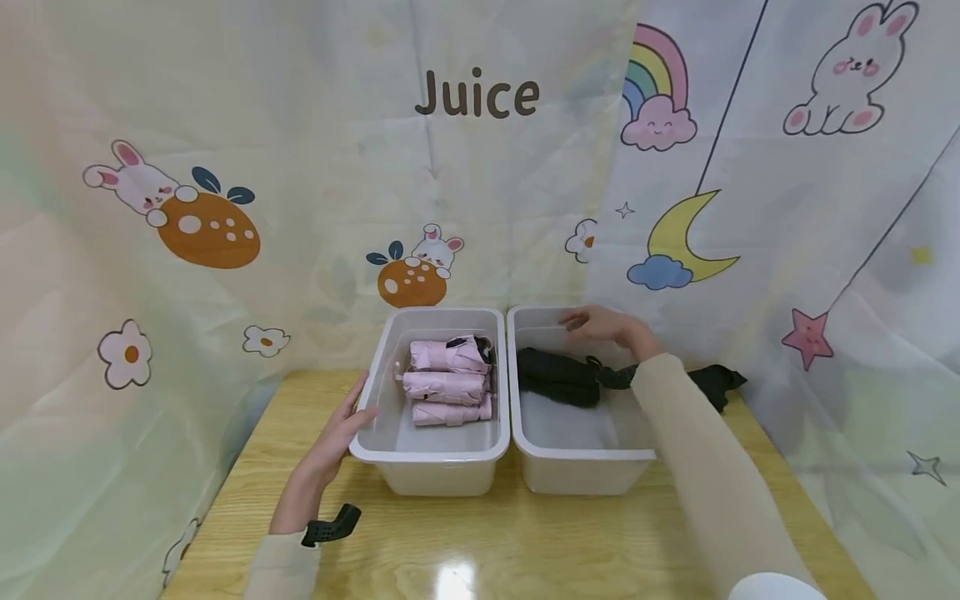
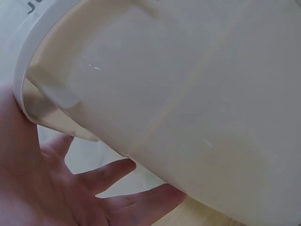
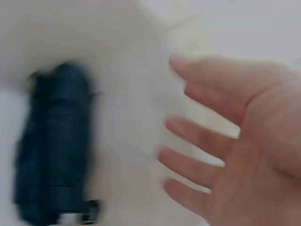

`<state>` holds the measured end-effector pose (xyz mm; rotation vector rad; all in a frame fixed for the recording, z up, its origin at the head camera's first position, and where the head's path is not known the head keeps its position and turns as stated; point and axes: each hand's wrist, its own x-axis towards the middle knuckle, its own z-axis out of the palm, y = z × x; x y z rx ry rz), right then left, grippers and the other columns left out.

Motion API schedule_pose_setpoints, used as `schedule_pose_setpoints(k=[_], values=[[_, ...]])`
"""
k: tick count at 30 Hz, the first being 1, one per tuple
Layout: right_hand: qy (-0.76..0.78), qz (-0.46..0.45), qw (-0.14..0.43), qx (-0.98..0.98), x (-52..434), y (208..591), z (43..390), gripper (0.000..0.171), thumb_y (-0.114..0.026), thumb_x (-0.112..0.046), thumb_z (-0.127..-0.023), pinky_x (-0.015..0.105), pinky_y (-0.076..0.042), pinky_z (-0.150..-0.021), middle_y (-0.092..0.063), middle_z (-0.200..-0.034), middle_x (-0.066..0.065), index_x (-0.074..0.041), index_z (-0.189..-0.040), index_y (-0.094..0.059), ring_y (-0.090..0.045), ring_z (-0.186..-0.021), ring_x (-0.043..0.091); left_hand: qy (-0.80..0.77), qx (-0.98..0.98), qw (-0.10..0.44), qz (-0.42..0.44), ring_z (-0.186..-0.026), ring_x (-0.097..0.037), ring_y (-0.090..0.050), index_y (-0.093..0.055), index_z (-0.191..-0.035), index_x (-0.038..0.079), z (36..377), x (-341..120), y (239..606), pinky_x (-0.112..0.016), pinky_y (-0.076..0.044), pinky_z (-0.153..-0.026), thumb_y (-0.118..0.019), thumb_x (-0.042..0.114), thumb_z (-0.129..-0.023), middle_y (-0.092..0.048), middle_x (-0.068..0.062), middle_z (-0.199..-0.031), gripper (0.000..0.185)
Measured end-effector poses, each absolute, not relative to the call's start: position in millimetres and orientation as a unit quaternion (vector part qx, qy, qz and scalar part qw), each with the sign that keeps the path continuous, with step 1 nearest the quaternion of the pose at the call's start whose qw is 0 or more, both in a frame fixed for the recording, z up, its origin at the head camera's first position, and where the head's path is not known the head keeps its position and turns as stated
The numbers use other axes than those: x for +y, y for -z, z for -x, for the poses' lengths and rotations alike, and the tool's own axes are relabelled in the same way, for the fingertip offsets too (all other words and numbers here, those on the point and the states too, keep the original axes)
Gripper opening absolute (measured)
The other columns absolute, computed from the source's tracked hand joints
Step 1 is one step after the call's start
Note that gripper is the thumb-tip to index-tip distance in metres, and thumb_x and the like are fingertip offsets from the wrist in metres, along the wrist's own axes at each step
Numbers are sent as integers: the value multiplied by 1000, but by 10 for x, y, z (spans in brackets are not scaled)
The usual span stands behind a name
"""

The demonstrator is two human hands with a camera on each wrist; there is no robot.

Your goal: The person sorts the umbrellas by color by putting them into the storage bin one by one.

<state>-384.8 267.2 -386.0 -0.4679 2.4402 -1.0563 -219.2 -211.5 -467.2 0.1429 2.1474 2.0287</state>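
Observation:
Against the outer side of the left light-grey bin point(image 1: 442, 457) rests my left hand point(image 1: 337, 437), fingers spread and nearly straight along the wall, thumb at the rim. Three pink rolled bundles that look like folded umbrellas point(image 1: 444, 387) lie stacked front to back inside this bin. My right hand point(image 1: 600, 323) hovers over the back of the right light-grey bin point(image 1: 585, 455), its fingers loosely extended and holding nothing. Below it, a black folded umbrella point(image 1: 558, 377) lies in that bin; in the right wrist view it is left of the fingertips, blurred.
The two bins stand side by side on a wooden table point(image 1: 420, 542). Some black fabric point(image 1: 716, 385) lies right of the right bin, partly hidden behind my right forearm. A printed curtain point(image 1: 330, 208) hangs close behind the bins and along both sides.

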Motion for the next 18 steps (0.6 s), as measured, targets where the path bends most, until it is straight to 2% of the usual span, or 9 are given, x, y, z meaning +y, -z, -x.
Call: schedule_pose_setpoints(k=[5,9,13,18], values=[[472,194,190,839,3006,3327,3618,55,-64,-25,-95,54,-33,-105,-45,-144,17,-9,-144,-44,-47,-126,32,-676,731,79,-50,-125,-50,-38,-8,-157,32,2195,-2175,4642,-57,-48,-83,-50,24,-102,-15,-17,-158,70],[503,188,139,832,3291,3217,3472,50,-62,-19,-97,52,-38,-102,-47,-142,14,-12,-143,-46,-52,-122,29,-675,732,72,-54,-126,-51,-36,-7,-157,31,2172,-2242,4619,-58,-48,-83,-48,23,-103,-12,-16,-159,69],[488,168,105,850,3619,3376,3403,54,-60,-25,-98,56,-36,-102,-43,-144,18,-8,-145,-41,-49,-124,31,-678,730,73,-49,-125,-51,-37,-8,-157,32,2160,-2238,4633,-57,-49,-82,-48,22,-103,-12,-15,-159,68],[467,111,56,876,4083,3930,3395,70,-57,-42,-97,66,-26,-102,-36,-146,26,-1,-149,-32,-33,-131,42,-683,723,86,-61,-121,-47,-43,-9,-157,32,2192,-2154,4682,-57,-49,-81,-48,25,-103,-16,-17,-157,68]])
